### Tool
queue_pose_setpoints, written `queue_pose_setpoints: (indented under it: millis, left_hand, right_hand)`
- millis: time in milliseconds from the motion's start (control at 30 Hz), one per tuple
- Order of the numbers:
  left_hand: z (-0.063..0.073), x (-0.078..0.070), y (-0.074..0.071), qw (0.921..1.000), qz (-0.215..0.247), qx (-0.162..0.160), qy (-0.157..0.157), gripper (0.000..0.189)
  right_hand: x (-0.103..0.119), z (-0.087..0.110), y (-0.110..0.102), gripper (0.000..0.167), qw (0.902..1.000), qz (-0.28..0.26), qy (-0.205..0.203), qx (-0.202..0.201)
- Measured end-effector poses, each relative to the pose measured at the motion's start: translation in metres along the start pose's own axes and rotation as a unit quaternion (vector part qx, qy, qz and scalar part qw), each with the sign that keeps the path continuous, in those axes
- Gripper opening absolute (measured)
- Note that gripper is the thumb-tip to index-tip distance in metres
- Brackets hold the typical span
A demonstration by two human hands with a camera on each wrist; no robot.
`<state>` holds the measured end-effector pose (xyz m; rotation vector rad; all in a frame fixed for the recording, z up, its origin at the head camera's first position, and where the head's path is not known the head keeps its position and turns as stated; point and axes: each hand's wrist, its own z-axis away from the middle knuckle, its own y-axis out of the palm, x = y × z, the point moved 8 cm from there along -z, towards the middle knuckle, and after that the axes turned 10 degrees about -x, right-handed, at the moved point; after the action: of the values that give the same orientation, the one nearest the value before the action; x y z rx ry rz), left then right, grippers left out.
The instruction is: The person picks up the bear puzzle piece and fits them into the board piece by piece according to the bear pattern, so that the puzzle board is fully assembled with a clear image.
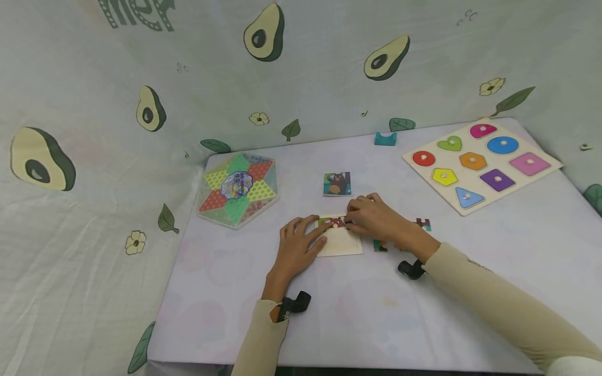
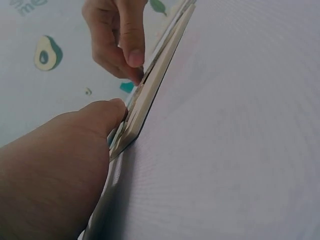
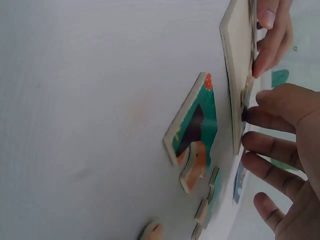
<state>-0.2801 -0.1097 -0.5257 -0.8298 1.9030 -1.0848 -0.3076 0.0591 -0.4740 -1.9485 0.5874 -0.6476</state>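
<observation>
Avocado-print backdrop [image 1: 320, 89], cut off at top, behind pale-clothed table [image 1: 226, 308]. Right hand [image 1: 376, 216]: pinching or only pressing, cannot tell. Left hand [image 1: 295, 245]: fingers apart. Both touch 1 wooden puzzle board [image 1: 338, 244], mid-table. Loose pieces [image 3: 207, 125] partly hidden in head view.

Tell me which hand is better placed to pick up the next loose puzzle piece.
Right, most likely. The right hand works near the right edge of the wooden board, and the loose pieces lie beyond that edge. The left hand is at the opposite edge, farther away.
</observation>
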Motion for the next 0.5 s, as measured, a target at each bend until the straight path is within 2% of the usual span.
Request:
queue_pose_setpoints:
  millis: [100, 233, 500]
  left_hand:
    - [-0.0008, 0.0, -0.0016, 1.0, 0.001, -0.006, 0.004, 0.045]
    - [-0.0014, 0.0001, -0.0014, 0.9999, -0.003, -0.006, 0.008, 0.045]
    - [-0.0002, -0.0009, -0.0009, 1.0, 0.003, -0.002, 0.002, 0.046]
  right_hand:
    - [0.0009, -0.0012, 0.0013, 0.011, 0.9999, -0.009, 0.001, -0.012]
    - [0.0007, -0.0021, 0.0034, 0.009, 0.9992, -0.029, 0.022, -0.016]
    - [-0.0044, 0.0019, 0.0006, 0.014, 0.9979, -0.03, 0.055, 0.017]
